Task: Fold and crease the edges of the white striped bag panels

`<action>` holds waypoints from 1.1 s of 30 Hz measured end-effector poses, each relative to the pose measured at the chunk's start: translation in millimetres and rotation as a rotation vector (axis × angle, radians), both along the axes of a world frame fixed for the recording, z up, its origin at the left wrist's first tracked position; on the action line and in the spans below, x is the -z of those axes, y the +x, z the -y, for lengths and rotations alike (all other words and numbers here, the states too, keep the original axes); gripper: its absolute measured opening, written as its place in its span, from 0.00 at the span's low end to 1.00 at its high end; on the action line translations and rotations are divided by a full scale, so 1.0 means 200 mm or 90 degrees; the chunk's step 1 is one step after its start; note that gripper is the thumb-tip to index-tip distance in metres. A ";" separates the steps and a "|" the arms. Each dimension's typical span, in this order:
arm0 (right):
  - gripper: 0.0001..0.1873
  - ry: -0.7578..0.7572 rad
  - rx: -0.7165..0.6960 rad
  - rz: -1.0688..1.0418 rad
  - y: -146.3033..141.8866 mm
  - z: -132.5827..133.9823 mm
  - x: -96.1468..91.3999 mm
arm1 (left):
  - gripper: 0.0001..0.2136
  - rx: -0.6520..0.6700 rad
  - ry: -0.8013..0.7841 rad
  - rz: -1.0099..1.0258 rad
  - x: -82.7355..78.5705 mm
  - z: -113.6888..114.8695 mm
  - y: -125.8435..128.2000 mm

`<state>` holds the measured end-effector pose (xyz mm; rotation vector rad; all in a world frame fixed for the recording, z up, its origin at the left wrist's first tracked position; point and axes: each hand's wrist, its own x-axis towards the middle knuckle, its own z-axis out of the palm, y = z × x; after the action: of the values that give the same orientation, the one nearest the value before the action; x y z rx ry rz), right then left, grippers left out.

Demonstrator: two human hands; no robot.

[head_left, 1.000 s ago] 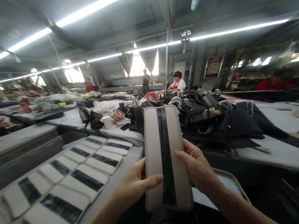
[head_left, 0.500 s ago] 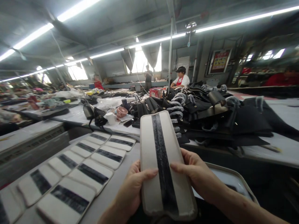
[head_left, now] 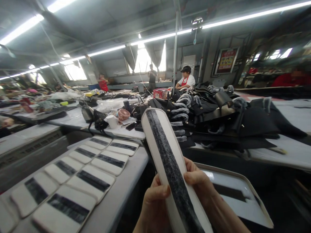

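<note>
With twelve o'clock straight ahead of the worker, I saw the left hand [head_left: 155, 198] and the right hand [head_left: 198, 177] clamped on opposite long edges of a striped panel [head_left: 167, 152], thumbs on its face beside the dark band, the other fingers mostly hidden beneath. The panel was held up in front of the body. Its long axis slanted, the far end pointing to eleven o'clock and the near end to five, and it looked slightly bowed across its width. Neither hand was nearer; the two grips sat about level along its length, with much of the panel reaching beyond the fingertips toward eleven.

At four o'clock from the right hand stood a shallow tray [head_left: 263, 207] with a pale rim. A dark strip [head_left: 229, 192] showed on its shiny white floor; whether loose or fixed, I couldn't tell.

At nine to ten o'clock from the left hand, similar panels [head_left: 93, 180] lay in two rows on a pale table [head_left: 132, 174], dark bands up.

Farther off, at eleven, a white roll [head_left: 112, 122] stood beside a pink basket [head_left: 123, 114], its contents unclear to me. From twelve to two spread heaped black bags [head_left: 255, 121]. Beyond them, near twelve, were a red box [head_left: 159, 93] and a person in a red apron [head_left: 186, 81].
</note>
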<state>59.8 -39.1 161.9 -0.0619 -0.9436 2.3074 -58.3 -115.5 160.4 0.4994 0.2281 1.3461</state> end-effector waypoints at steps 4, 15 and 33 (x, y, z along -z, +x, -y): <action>0.23 -0.003 -0.008 -0.041 -0.06 -0.03 0.06 | 0.10 0.026 0.026 0.035 0.04 -0.06 0.01; 0.26 0.039 0.050 0.052 -0.03 -0.18 0.04 | 0.25 -0.096 -0.073 -0.151 0.09 -0.03 -0.20; 0.30 0.029 -0.016 -0.014 -0.04 -0.06 0.08 | 0.18 0.056 0.049 -0.182 0.10 -0.03 -0.10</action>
<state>52.0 -26.8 146.0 -0.0064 -0.9904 2.3046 -77.7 -109.5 139.4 0.7595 0.3856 1.1985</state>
